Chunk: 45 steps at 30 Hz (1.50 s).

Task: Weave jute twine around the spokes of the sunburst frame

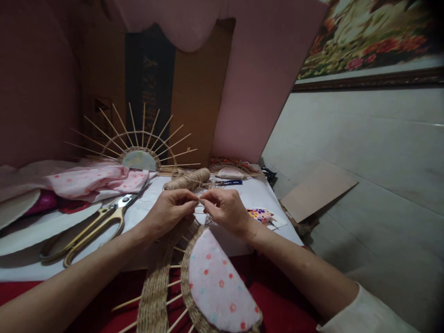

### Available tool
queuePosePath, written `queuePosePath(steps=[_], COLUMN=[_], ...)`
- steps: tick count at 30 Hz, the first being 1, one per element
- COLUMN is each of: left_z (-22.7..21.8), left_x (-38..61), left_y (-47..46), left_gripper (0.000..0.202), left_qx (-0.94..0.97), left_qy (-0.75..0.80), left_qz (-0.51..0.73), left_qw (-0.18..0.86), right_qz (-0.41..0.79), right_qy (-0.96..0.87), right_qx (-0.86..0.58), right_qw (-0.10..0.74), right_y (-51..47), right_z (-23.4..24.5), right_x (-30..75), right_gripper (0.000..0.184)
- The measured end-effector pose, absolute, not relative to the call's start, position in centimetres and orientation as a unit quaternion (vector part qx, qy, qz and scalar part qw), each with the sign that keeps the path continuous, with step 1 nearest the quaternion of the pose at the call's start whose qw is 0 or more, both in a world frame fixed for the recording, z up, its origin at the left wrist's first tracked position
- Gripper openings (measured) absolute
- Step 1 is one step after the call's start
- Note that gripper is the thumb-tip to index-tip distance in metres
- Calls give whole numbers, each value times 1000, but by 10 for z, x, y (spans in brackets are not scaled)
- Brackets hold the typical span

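Note:
My left hand (pixel 171 210) and my right hand (pixel 225 210) meet at the fingertips, both pinched on a thin strand of jute twine (pixel 199 200) above a half-round woven piece (pixel 218 286). That piece has a pink flowered cloth centre, a jute-wrapped rim and wooden sticks fanning out through a woven band (pixel 154 291). It lies tilted over the table's near edge towards me. A spool of jute twine (pixel 187 179) lies just beyond my hands.
Large gold-handled scissors (pixel 93 226) lie left of my hands on the white table (pixel 263 192). Pink flowered fabric (pixel 90 180), a second stick-rayed half-round (pixel 138 157), another woven piece (pixel 231 169) and a blue tool (pixel 229 182) sit behind. Cardboard (pixel 317 189) leans against the wall on the right.

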<state>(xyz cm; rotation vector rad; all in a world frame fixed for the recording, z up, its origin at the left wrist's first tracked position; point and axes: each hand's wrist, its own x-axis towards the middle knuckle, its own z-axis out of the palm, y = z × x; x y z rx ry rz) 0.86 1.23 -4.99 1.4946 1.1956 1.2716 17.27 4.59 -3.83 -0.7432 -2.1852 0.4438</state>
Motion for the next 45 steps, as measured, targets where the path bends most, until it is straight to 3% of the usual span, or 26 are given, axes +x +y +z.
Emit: queuePosePath(steps=[7,19,27,33,39,45], left_z=[-48,-48,-46,-47,-52,-53], left_x=[11,5,5,4,4,3], left_y=[9,13,14,14,17,15], left_gripper=[16,18,18,20,16,20], left_qx=[589,583,570,555,627,734], left_qy=[460,455,477,471,476,458], left_qz=[511,499,488,507,503,457], left_qw=[425,451,458,461,356,206], right_qz=[97,120,219,337,404,416], right_qy=[-866,-811,-784,-765,-710,-698], right_qx=[-286,-352,-349,-326,-323,-354], right_qw=[399,451,464,441,478,464], right_y=[45,72,69,64,67,59], right_z=[-42,-47,-27,-36,-43,-43], right_x=[171,175,193,192,202,209], right_gripper=[10,10,8,22,28,19])
